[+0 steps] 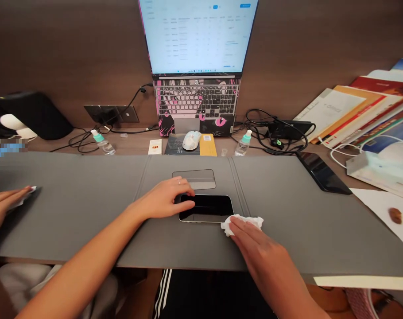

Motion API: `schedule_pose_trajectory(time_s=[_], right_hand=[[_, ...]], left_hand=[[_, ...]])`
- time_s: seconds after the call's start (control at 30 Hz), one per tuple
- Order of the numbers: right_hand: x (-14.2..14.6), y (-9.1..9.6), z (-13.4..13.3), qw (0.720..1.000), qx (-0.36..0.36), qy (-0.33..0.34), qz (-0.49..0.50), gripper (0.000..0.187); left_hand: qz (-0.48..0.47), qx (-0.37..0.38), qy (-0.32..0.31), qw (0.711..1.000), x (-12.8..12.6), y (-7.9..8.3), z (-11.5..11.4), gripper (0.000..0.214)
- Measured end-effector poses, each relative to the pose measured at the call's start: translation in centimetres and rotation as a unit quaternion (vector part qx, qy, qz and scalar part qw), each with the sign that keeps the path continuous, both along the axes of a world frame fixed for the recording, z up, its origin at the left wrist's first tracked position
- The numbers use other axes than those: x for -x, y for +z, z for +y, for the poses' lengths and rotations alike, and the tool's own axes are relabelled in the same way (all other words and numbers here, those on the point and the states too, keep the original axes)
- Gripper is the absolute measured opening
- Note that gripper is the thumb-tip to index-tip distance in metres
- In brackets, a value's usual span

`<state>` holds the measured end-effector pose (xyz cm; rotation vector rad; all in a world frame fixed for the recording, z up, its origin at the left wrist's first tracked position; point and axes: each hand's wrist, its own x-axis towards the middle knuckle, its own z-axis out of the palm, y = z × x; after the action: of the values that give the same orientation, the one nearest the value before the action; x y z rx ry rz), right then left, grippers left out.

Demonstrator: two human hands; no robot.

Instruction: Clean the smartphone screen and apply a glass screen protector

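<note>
A smartphone (211, 208) with a dark screen lies flat on the grey desk mat in front of me. My left hand (168, 197) curls around its left end, thumb over the screen and fingers by the far edge. In my right hand (251, 235) is a crumpled white tissue (246, 223), pressed at the near right corner of the smartphone. The fingertips on the tissue are partly hidden. Just beyond the smartphone rests a thin clear pane with a dark border (203, 179), its left end partly covered by my left hand.
An open laptop (198, 102) stands behind, with a mouse (191, 140) before it. Two small spray bottles (103, 144) flank these. Cables (281, 128), a second phone (323, 173) and books (357, 110) occupy the right. Another person's hand (5, 204) works at far left.
</note>
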<state>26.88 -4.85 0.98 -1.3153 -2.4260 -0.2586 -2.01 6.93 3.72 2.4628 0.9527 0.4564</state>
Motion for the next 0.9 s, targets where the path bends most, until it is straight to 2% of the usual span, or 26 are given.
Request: schedule_pose_trajectory(time_s=[0.2, 0.47, 0.53, 0.63, 0.77, 0.9], right_hand=[[0.5, 0.1, 0.2, 0.999, 0.029, -0.015, 0.021, 0.036], [2.3, -0.1, 4.1, 0.998, 0.067, -0.002, 0.003, 0.046], [2.5, 0.3, 3.9, 0.998, 0.059, 0.007, -0.006, 0.045], [2.2, 0.7, 2.0, 0.999, 0.044, 0.015, -0.016, 0.042], [1.7, 0.9, -0.2, 0.998, 0.060, 0.010, -0.009, 0.041], [2.3, 0.8, 1.4, 0.996, 0.089, -0.003, 0.007, 0.046]], left_hand=[[0.009, -0.016, 0.007, 1.000, 0.0, -0.4, 0.2, 0.018], [0.010, -0.022, 0.000, 1.000, -0.1, -0.3, 0.2, 0.019], [0.008, -0.021, 0.002, 1.000, -0.1, -0.3, 0.2, 0.020], [0.005, -0.020, 0.005, 1.000, 0.1, -0.4, 0.2, 0.021], [0.005, -0.025, 0.005, 1.000, 0.3, -0.4, 0.3, 0.021], [0.009, -0.026, 0.001, 1.000, 0.3, -0.4, 0.2, 0.022]])
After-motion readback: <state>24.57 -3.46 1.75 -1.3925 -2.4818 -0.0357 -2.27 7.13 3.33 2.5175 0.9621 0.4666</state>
